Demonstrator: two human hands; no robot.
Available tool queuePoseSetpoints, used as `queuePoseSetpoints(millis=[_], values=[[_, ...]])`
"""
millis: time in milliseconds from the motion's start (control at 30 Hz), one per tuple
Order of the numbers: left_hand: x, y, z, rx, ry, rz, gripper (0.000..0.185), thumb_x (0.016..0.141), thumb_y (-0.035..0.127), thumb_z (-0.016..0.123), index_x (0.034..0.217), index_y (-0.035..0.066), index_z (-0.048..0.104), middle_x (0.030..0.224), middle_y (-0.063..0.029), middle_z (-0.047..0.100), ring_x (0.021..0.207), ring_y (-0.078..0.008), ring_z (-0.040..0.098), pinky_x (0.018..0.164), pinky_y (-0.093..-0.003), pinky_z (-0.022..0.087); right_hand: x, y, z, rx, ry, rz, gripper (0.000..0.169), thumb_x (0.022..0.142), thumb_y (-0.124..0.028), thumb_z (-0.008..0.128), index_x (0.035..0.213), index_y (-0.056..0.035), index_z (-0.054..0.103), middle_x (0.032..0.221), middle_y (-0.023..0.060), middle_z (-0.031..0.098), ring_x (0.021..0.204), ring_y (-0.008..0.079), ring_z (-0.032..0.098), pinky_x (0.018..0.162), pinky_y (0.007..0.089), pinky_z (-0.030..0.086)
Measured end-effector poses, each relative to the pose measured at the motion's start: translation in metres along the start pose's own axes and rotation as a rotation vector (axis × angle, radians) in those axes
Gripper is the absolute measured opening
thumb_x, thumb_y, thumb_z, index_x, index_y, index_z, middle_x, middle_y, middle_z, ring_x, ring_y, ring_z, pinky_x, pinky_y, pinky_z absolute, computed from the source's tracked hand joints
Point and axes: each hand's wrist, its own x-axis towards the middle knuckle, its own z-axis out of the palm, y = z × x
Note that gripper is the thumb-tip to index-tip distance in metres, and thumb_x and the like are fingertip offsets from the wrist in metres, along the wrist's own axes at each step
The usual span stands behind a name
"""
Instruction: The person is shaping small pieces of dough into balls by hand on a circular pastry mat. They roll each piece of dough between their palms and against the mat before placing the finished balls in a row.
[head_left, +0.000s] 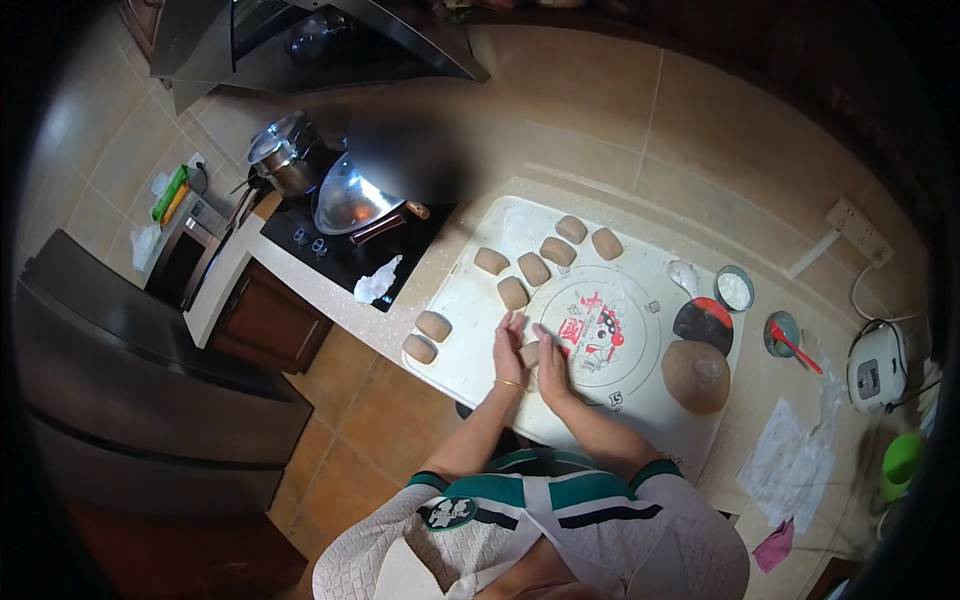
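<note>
On the white kneading board (465, 300), my left hand (509, 352) and my right hand (553, 364) face each other, with a small brown dough piece (529, 355) between their palms. Both hands touch its sides. Just beyond my fingertips lies a shaped dough piece (512, 292), one of several (571, 229) grouped at the board's far side. Two more dough pieces (433, 326) rest near its left edge. A large dough lump (696, 376) sits at the right of the board, beside a round red and black dough scraper or disc (703, 325). The underside of the held piece is hidden.
Beyond the board's right side are a bowl of white powder (733, 289), a white spoon (683, 277), and a bowl (780, 334) with a red utensil (796, 351). A wok (356, 199) and a steel pot (283, 157) stand on the black cooktop (341, 266) at left.
</note>
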Motion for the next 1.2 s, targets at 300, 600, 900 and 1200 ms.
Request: queuePoseSetpoints(millis=[300,600,900,1200], values=[[0.009,0.007,-0.010,-0.024,-0.024,-0.095,0.074,0.098,0.057,0.015,0.140,0.000,0.034,0.135,-0.0169,0.048,0.126,-0.0259,0.043,0.107,-0.0375,0.030,0.023,0.005,-0.020,0.072,0.124,0.137,0.050,0.101,-0.029,0.025,0.130,0.0044,0.048,0.133,0.0219,0.049,0.125,0.0323,0.044,0.107,0.0380,0.030],[-0.064,0.027,0.017,0.035,-0.253,-0.125,0.082,0.095,0.062,0.021,0.149,0.002,0.007,0.154,-0.0175,0.014,0.143,-0.0270,0.013,0.116,-0.0395,0.006,0.012,0.002,0.000,-0.060,0.170,0.051,0.053,0.101,-0.035,0.024,0.140,0.0009,0.036,0.143,0.0219,0.037,0.134,0.0344,0.032,0.113,0.0389,0.020],[-0.024,0.013,0.011,0.263,-0.196,-0.126,0.064,0.100,0.047,0.023,0.150,0.009,0.011,0.155,-0.0165,0.014,0.142,-0.0260,0.016,0.116,-0.0390,0.010,-0.008,-0.003,-0.004,-0.085,0.083,-0.024,0.055,0.101,-0.038,0.025,0.141,-0.0017,0.033,0.146,0.0197,0.033,0.136,0.0305,0.028,0.112,0.0380,0.020],[-0.020,0.008,0.015,0.033,-0.154,-0.077,0.063,0.100,0.043,0.031,0.151,0.011,0.009,0.155,-0.0180,0.014,0.143,-0.0259,0.013,0.116,-0.0394,0.012,0.003,-0.011,0.003,0.128,-0.028,0.102,0.067,0.099,-0.049,0.024,0.145,0.0008,0.020,0.151,0.0172,0.019,0.141,0.0267,0.016,0.115,0.0358,0.011]])
